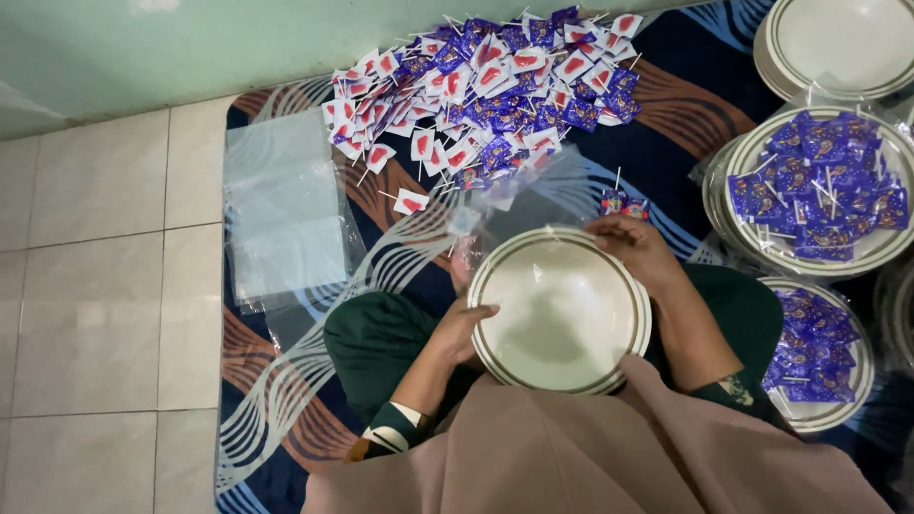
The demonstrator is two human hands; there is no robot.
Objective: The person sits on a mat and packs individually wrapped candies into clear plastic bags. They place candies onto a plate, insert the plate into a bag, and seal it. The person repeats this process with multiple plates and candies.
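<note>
A cream plate [562,309] with a thin dark rim line rests on my lap, seemingly part of a small stack. My left hand [464,328] grips its left rim. My right hand [636,249] holds the upper right rim and the thin clear plastic [519,195] that lies over the plate's far side. Just beyond my right fingers lies one wrapped lollipop [624,202].
A heap of blue and white-red wrapped lollipops [486,86] covers the patterned mat [286,381]. Clear plastic bags [286,219] lie left of it. At right are plates filled with blue lollipops [819,186] [814,347] and an empty plate stack [838,43]. Tiled floor [95,286] lies left.
</note>
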